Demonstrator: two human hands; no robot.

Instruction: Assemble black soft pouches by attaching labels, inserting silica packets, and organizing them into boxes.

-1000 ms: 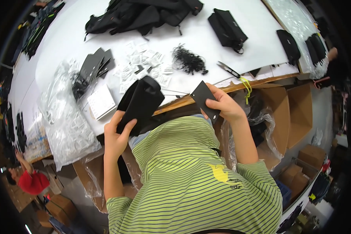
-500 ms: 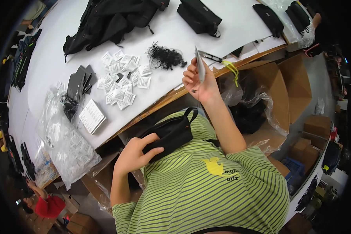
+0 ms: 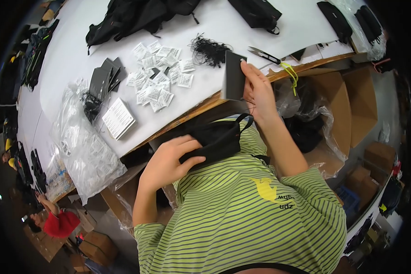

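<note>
My left hand (image 3: 171, 160) grips a small black fabric pouch (image 3: 217, 144) against my striped shirt, its fingers over the left end. A loop handle sticks up from the pouch's right end. Raised above the table edge, my right hand (image 3: 260, 93) pinches a dark grey folded card (image 3: 235, 75) between thumb and fingers. A thin black string hangs near that palm. Just beyond the card lie a tangle of black strings (image 3: 209, 51) and thread snips (image 3: 266, 55) with a yellow cord.
White sachets (image 3: 156, 82) lie scattered mid-table, beside a stack of dark cards (image 3: 106, 80) and a white card stack (image 3: 118, 118). A clear plastic bag (image 3: 84, 150) drapes over the edge. Black bags (image 3: 255, 13) lie at the back. An open cardboard box (image 3: 335, 109) stands right.
My right hand has turned the grey card from edge-on to show its broad face. The left hand still holds the pouch. The whole view has shifted slightly.
</note>
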